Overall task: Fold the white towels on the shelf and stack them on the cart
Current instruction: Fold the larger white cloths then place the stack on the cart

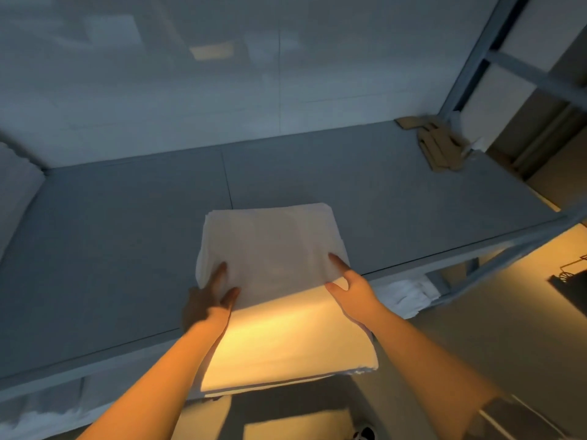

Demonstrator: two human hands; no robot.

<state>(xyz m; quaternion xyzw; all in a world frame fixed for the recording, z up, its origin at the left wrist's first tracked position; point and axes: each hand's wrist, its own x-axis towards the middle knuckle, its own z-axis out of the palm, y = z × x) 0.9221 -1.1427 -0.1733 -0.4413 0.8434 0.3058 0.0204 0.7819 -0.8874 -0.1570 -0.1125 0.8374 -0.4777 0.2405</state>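
A folded white towel point(276, 249) lies across the front edge of the grey shelf point(111, 249). Its far half rests on the shelf and its near half hangs out past the edge toward me. My left hand point(208, 300) holds the towel's left side, with a finger and the thumb on top. My right hand point(347, 289) holds the right side the same way. The other fingers of both hands are hidden by the cloth. No cart can be made out.
A crumpled brown cloth point(440, 144) lies in the shelf's back right corner by the metal post point(470, 68). White fabric point(16, 192) is piled at the far left. More white towels point(411, 296) sit on the lower level. A dark wire object point(571, 290) stands at the right.
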